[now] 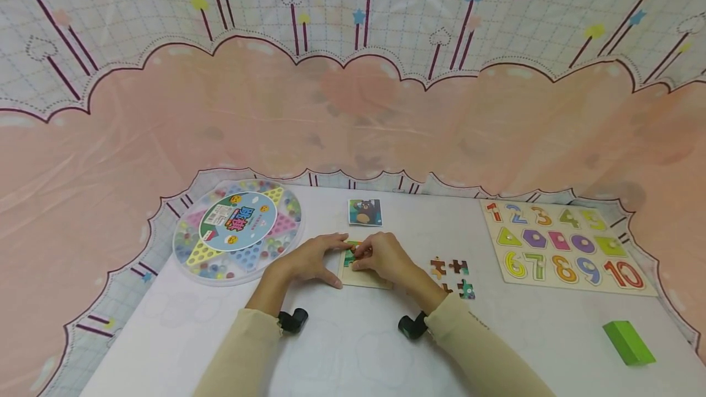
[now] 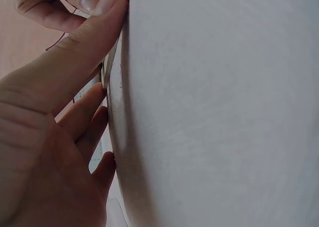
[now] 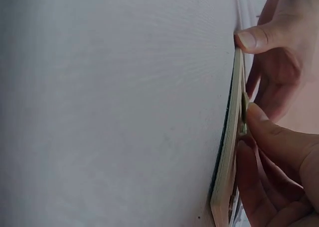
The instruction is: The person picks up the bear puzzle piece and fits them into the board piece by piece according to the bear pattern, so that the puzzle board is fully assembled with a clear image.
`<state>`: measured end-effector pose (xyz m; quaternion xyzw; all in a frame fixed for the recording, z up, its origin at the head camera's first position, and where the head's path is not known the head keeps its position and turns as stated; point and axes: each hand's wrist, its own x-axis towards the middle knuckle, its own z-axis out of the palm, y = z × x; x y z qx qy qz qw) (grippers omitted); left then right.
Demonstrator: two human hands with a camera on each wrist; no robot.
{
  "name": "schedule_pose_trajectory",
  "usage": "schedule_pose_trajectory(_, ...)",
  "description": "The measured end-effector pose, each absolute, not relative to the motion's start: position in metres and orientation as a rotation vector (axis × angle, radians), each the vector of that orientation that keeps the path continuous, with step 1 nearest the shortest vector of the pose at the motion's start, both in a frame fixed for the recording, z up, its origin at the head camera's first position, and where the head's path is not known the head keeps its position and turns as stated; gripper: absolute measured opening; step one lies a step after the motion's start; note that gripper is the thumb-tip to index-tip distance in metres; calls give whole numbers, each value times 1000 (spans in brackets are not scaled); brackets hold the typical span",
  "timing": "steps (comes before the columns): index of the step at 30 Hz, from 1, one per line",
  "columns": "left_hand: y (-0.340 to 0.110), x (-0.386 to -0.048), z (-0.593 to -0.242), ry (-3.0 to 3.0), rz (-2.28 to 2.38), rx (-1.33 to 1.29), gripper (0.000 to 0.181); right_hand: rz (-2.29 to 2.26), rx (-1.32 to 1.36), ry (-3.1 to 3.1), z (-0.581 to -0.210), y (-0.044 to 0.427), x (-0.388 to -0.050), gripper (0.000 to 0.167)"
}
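Observation:
A small wooden puzzle board (image 1: 365,279) lies on the white table, with green and orange picture pieces (image 1: 350,256) in its far left part. My left hand (image 1: 310,259) holds the board at its left side, thumb at the near corner and index finger at the far edge. Over the board, my right hand (image 1: 386,257) pinches a small jigsaw piece (image 3: 244,113) against its surface; the fingers hide most of that piece. Right of the board lie several loose jigsaw pieces (image 1: 459,266), partly behind the right wrist. A bear picture card (image 1: 365,212) sits beyond the board.
A round Chinese checkers set (image 1: 238,231) with colored marbles stands at the left. On the right are a wooden number-and-shape board (image 1: 551,249) and a green block (image 1: 629,343). A patterned peach cloth (image 1: 353,121) rises behind the table.

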<state>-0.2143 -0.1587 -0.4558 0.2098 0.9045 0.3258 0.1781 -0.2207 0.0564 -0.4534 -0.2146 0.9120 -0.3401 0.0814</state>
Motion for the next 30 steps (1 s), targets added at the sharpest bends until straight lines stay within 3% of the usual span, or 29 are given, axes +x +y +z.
schedule_pose_trajectory(30, -161, -212, -452, 2532, 902, 624, 80, -979, -613, 2751, -458, 56, -228, 13)
